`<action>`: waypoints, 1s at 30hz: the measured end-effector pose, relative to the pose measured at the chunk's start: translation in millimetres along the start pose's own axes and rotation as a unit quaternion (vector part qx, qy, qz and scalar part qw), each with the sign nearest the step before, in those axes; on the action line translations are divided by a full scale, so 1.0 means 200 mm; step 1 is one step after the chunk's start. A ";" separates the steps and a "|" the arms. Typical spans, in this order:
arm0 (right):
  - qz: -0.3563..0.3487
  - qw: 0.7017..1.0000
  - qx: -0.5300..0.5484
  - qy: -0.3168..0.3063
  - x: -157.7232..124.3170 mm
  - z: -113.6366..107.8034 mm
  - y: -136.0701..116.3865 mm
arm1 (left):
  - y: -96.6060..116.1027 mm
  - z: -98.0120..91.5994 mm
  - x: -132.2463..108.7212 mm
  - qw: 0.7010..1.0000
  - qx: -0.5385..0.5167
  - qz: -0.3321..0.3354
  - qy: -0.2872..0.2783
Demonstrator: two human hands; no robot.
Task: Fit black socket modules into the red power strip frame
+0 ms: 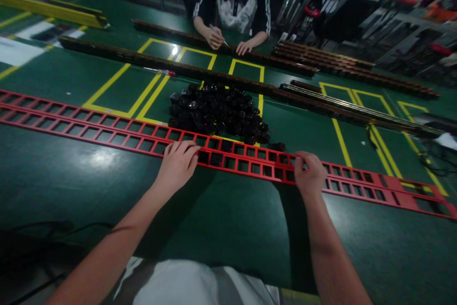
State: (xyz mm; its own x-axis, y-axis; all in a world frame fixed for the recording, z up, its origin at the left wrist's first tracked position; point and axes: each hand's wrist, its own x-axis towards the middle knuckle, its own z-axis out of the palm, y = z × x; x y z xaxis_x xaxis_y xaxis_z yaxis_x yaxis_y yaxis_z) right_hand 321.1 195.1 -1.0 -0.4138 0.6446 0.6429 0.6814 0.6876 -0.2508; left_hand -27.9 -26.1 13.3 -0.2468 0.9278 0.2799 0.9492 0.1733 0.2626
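A long red slotted frame (246,166) with two rows of rectangular openings lies across the green table in front of me. My left hand (179,162) is closed over it left of centre, fingers bent across the rails and thumb beside them. Farther right, my right hand (310,174) grips the frame with curled fingers; the fingertips are partly hidden. Between my hands, a black square piece (216,159) sits in a near-row opening, and another dark piece (227,145) shows in the far row. Just behind the frame is a heap of small black parts (217,109).
Long dark rails (171,63) stretch across the table (228,219) beyond the heap, near a red-tipped tool (162,72). A co-worker (235,5) sits opposite, holding a pen-like tool. Stacked rails (342,64) lie at far right, a yellow beam (50,7) at far left.
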 end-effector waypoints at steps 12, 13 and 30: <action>-0.063 0.956 -0.039 -0.286 0.05 -0.07 -0.10 | 0.00 0.02 0.20 0.989 0.020 0.081 -0.120; -0.051 0.948 -0.036 -0.312 0.05 -0.08 -0.10 | 0.00 0.03 0.22 0.986 0.028 0.089 -0.135; -0.007 0.923 -0.101 -0.371 0.15 -0.05 -0.31 | -0.09 -0.07 0.22 0.975 0.097 0.105 -0.172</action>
State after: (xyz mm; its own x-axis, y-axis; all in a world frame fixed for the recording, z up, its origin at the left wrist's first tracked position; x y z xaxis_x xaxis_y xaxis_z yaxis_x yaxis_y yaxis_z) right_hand 271.8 168.9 41.4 -0.6716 0.7394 -0.0467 0.7408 0.6692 -0.0588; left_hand -59.1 6.6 34.3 0.0046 0.9997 -0.0254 0.9991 -0.0035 0.0432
